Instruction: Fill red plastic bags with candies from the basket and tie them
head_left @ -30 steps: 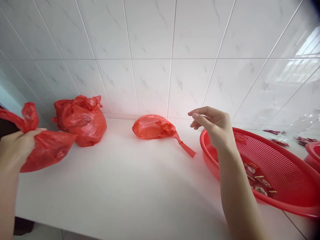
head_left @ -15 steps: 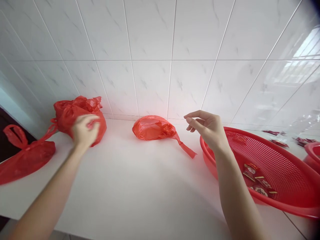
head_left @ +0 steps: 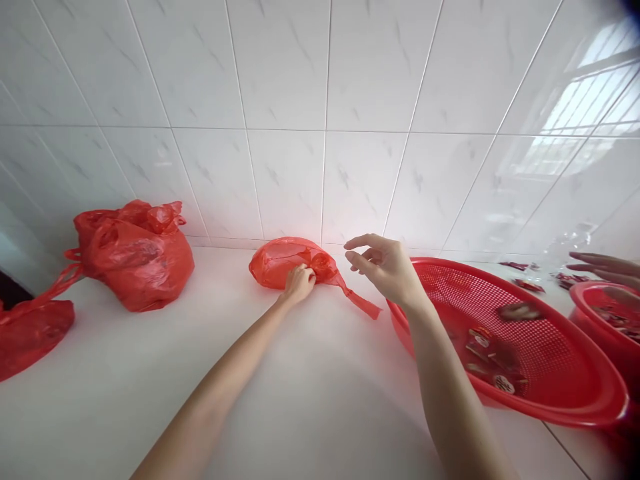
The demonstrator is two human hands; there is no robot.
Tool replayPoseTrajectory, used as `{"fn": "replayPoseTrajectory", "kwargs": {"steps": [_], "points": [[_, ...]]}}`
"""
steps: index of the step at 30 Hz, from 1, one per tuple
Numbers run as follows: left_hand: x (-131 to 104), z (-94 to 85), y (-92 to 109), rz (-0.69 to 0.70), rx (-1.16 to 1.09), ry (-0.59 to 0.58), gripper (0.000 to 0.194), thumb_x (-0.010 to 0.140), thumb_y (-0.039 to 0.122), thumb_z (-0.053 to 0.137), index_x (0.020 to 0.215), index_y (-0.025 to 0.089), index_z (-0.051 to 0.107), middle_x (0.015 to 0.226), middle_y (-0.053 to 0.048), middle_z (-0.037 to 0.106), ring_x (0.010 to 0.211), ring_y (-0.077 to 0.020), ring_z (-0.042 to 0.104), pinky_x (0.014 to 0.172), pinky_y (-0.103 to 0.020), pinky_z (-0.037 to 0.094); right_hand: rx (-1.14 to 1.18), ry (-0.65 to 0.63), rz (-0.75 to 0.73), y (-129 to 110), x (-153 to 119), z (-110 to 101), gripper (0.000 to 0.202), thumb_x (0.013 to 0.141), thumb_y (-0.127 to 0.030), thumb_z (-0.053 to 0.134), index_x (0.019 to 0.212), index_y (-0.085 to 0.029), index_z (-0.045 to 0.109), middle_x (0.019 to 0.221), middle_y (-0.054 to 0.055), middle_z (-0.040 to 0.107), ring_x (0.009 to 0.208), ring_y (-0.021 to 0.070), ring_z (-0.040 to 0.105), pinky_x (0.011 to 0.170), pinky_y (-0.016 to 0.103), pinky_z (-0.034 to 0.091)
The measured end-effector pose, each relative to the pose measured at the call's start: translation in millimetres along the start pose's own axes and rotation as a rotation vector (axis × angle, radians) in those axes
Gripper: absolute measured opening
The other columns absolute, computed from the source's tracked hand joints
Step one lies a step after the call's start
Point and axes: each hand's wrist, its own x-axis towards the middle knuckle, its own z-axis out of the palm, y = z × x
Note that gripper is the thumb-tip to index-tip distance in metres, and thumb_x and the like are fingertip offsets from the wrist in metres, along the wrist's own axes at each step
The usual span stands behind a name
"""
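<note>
My left hand [head_left: 299, 283] is at the small, loosely puffed red plastic bag [head_left: 273, 265], its fingers curled and pinching the film near the gathered part. A torn-looking strip of the bag trails to the right on the white tabletop. My right hand [head_left: 383, 267] hovers between that bag and the red plastic basket [head_left: 500, 270], thumb and fingers bent but apart, holding nothing. Inside the basket lie several small dark red packets [head_left: 504, 384]. Another packet [head_left: 520, 311], smeared by motion, shows against the basket's far wall.
A bulging, tied red bag [head_left: 143, 263] stands at the left by the tiled wall, with another knotted red bag [head_left: 37, 333] in front. At far right, another person's hand [head_left: 607, 267] is over a red tub [head_left: 583, 303] of packets. Loose packets [head_left: 529, 286] and clear plastic [head_left: 563, 250] lie behind.
My left hand has moved right from the bulging bag to the small red bag and gripped it. A blurred packet and another person's hand now appear at the right. The view has shifted slightly right.
</note>
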Motion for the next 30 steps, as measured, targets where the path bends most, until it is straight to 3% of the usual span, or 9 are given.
{"fn": "replayPoseTrajectory", "kwargs": {"steps": [5,10,14,17,20,25,27,30], "points": [[-6.4,-37.4,18.9,-0.008,-0.205,0.106,0.023,0.089,0.036,0.054,0.089,0.018,0.067,0.101,-0.010,0.069,0.100,-0.0250,0.062,0.090,-0.038,0.047,-0.070,-0.038,0.020,9.1,5.4,2.9,0.026,0.088,-0.041,0.062,0.103,-0.022,0.071,0.102,0.008,0.071,0.073,0.0167,0.066,0.060,0.029,0.049],[-24.4,-76.5,54.2,0.004,-0.396,0.127,0.031,0.091,0.049,0.050,0.085,0.021,0.063,0.086,-0.002,0.066,0.082,-0.0186,0.061,0.074,-0.029,0.047,-0.109,-0.090,0.074,23.1,10.0,18.8,0.052,0.088,-0.051,0.061,0.132,-0.024,0.055,0.129,0.013,0.061,0.075,0.0170,0.066,0.068,0.035,0.053],[-40.4,-88.1,81.4,0.030,-0.564,0.075,0.030,0.090,0.050,0.057,0.084,0.021,0.062,0.084,-0.001,0.063,0.082,-0.0172,0.059,0.076,-0.027,0.047,-0.035,-0.126,0.098,27.4,9.7,36.2,0.072,0.085,-0.060,0.063,0.143,-0.024,0.039,0.120,0.013,0.066,0.082,0.0208,0.067,0.075,0.040,0.055],[-48.4,-88.5,94.3,0.015,-0.688,-0.025,0.029,0.089,0.050,0.059,0.087,0.021,0.062,0.086,0.000,0.062,0.085,-0.0171,0.059,0.082,-0.029,0.049,0.086,-0.163,0.089,28.3,9.4,44.1,0.074,0.080,-0.052,0.071,0.141,-0.025,0.039,0.106,0.007,0.070,0.083,0.0208,0.067,0.072,0.036,0.056],[-48.5,-88.6,96.3,-0.040,-0.768,-0.046,0.028,0.089,0.050,0.060,0.090,0.022,0.062,0.086,0.000,0.063,0.082,-0.0172,0.060,0.079,-0.030,0.051,0.176,-0.200,0.084,27.4,10.0,42.3,0.066,0.075,-0.036,0.077,0.133,-0.025,0.048,0.107,0.006,0.070,0.084,0.0195,0.067,0.069,0.033,0.056],[-35.6,-101.2,81.6,-0.158,-0.923,0.188,0.024,0.082,0.044,0.067,0.084,0.020,0.063,0.079,0.000,0.062,0.070,-0.0143,0.059,0.063,-0.025,0.047,0.195,-0.223,0.148,25.2,11.2,22.9,0.040,0.077,-0.024,0.069,0.116,-0.021,0.062,0.098,0.006,0.070,0.076,0.0169,0.065,0.057,0.026,0.050],[-31.1,-111.5,75.8,-0.158,-0.930,0.253,0.023,0.079,0.041,0.069,0.078,0.019,0.061,0.074,0.001,0.059,0.065,-0.0130,0.056,0.059,-0.023,0.044,0.059,-0.156,0.204,27.9,11.1,15.3,0.038,0.076,-0.019,0.065,0.114,-0.021,0.064,0.089,0.005,0.069,0.070,0.0165,0.063,0.055,0.026,0.047],[-28.9,-129.0,72.1,-0.122,-0.912,0.314,0.024,0.075,0.038,0.072,0.074,0.018,0.060,0.070,0.002,0.057,0.063,-0.0120,0.054,0.058,-0.022,0.042,-0.328,-0.085,0.313,34.0,10.8,8.9,0.045,0.070,-0.010,0.060,0.113,-0.022,0.064,0.080,0.006,0.066,0.071,0.0200,0.061,0.054,0.028,0.042]]}}
